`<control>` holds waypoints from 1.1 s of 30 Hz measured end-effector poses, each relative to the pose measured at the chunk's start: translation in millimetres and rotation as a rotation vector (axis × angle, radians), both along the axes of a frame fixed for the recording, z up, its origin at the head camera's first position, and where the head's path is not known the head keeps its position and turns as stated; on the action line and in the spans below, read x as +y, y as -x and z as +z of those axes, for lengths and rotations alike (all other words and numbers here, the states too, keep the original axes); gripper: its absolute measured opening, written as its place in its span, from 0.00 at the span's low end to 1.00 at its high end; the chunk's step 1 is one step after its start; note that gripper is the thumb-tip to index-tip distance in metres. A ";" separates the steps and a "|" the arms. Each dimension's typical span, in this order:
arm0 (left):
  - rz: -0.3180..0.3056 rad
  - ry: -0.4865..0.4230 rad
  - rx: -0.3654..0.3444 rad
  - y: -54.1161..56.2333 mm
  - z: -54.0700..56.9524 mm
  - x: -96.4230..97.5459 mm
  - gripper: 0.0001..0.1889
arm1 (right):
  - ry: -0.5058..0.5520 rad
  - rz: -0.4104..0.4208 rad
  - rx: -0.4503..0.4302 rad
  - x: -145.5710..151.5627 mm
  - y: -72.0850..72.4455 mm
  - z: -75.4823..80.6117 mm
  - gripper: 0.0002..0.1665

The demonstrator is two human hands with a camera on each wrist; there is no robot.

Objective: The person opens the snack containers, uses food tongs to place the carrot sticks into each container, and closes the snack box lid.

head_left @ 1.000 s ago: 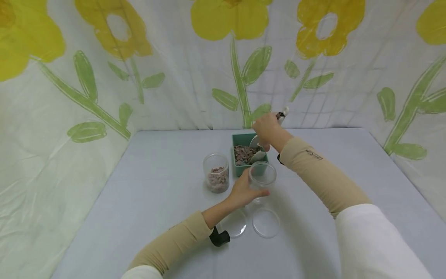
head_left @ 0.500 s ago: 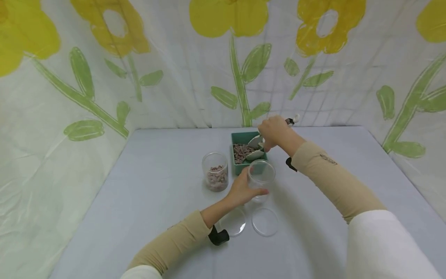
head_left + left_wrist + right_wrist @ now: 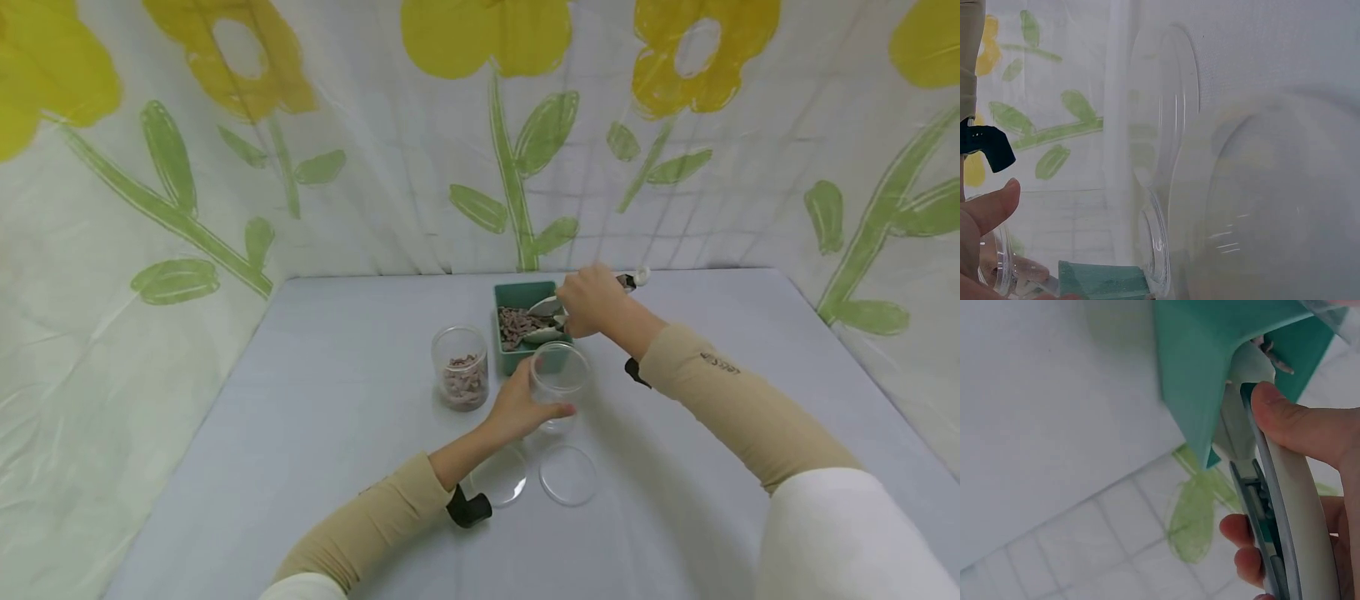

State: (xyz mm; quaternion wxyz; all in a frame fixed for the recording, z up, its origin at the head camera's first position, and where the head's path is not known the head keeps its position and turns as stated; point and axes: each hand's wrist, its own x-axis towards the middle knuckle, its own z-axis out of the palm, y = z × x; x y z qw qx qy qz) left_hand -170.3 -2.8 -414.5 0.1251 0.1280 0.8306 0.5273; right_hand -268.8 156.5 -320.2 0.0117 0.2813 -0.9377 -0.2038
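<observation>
My right hand (image 3: 588, 300) grips a pair of white-and-green food tongs (image 3: 1300, 506) by the handles. The tongs' broad white ends reach into the green box (image 3: 516, 362), among small brownish-pink pieces (image 3: 513, 327). Fingers and thumb of my left hand (image 3: 521, 405) curl round a clear jar (image 3: 561, 371), which stands in front of the box with no pieces visible in it. In the left wrist view, the left thumb (image 3: 999, 206) shows beside the jar. Left of the box stands another clear jar (image 3: 460, 367), partly filled with the same pieces.
Two clear round lids, a left lid (image 3: 501, 478) and a right lid (image 3: 567, 475), lie on the pale table (image 3: 337, 367) nearer to me. Behind the table hangs a white curtain (image 3: 390, 167) with yellow flowers.
My right hand has shifted slightly right and lower with the tongs, whose ends now lie flatter in the box. The left hand stays on the jar.
</observation>
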 end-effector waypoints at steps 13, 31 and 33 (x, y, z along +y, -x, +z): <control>-0.011 0.002 0.034 -0.3 1.2 -2.0 0.47 | 0.022 0.012 0.040 2.0 -11.9 -12.3 0.19; 0.052 -0.065 0.045 -1.1 1.1 -8.6 0.38 | 0.182 -0.084 -0.034 23.5 -12.0 6.8 0.19; 0.064 -0.078 0.045 -1.0 0.7 -9.2 0.37 | 0.197 -0.098 -0.038 28.4 -13.8 10.4 0.20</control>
